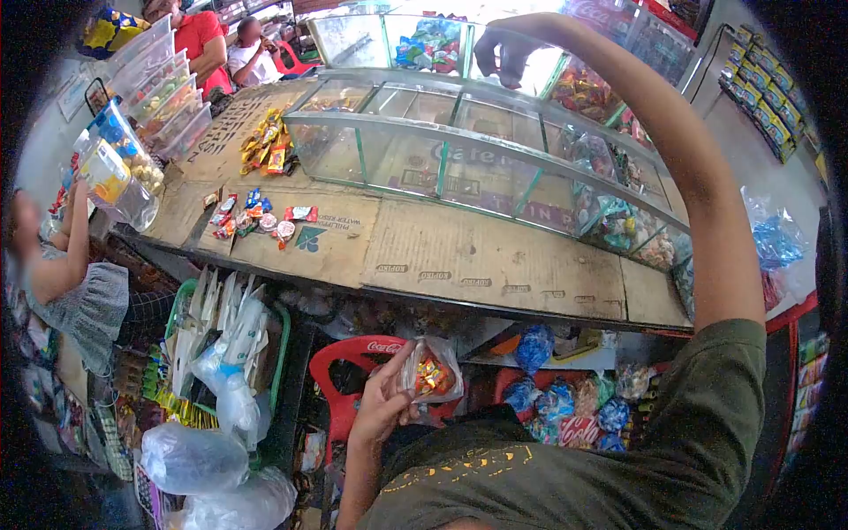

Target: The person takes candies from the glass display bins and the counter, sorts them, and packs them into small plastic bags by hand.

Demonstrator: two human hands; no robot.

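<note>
Bag (433, 377) with sweets inside is pinched in the left hand's (386, 404) fingers; loose candies (268, 223) ahead-left lie unbagged. The right hand's (515, 46) half-curled fingers hang over the glass case (397, 159), contents unclear.

"Coca-Cola" on red chair (338, 408), "KOPIKO" on cardboard (495, 252)

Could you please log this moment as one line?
left hand: holds clear candy bag | right hand: raised near glass case's far side | yellow-wrapped candies: on cardboard
</note>
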